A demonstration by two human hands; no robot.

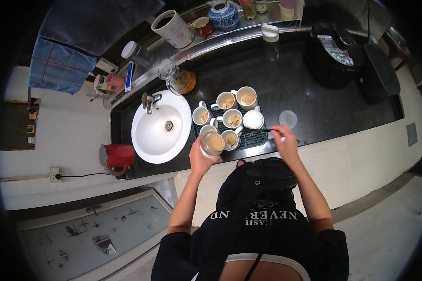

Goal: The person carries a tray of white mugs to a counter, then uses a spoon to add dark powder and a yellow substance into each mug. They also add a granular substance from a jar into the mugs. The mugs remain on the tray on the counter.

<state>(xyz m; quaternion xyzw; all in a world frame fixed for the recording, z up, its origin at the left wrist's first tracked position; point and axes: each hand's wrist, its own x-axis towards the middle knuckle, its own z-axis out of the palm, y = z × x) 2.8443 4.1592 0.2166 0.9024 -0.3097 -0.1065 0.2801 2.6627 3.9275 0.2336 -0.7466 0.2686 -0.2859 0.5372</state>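
Note:
My left hand point(201, 159) holds a clear jar of light-brown granules point(214, 142) over the near left edge of a dark ribbed drying mat point(254, 139). In my right hand point(285, 142) is a dark-handled utensil point(259, 131), probably a spoon, reaching left over the mat; its tip is hard to make out. Several white mugs stand on the mat, among them a back right mug point(247, 96), a middle mug point(232, 118) and a near mug point(231, 139), with brown granules inside. A white round piece point(253, 119), a lid or an upturned mug, sits at the mat's right.
A white sink point(161, 140) lies left of the mat, with a red kettle point(121, 155) beyond it. A glass pitcher of amber liquid point(184, 82) stands behind. A translucent round lid point(288, 119) lies to the right; a black rice cooker point(334, 59) stands farther back.

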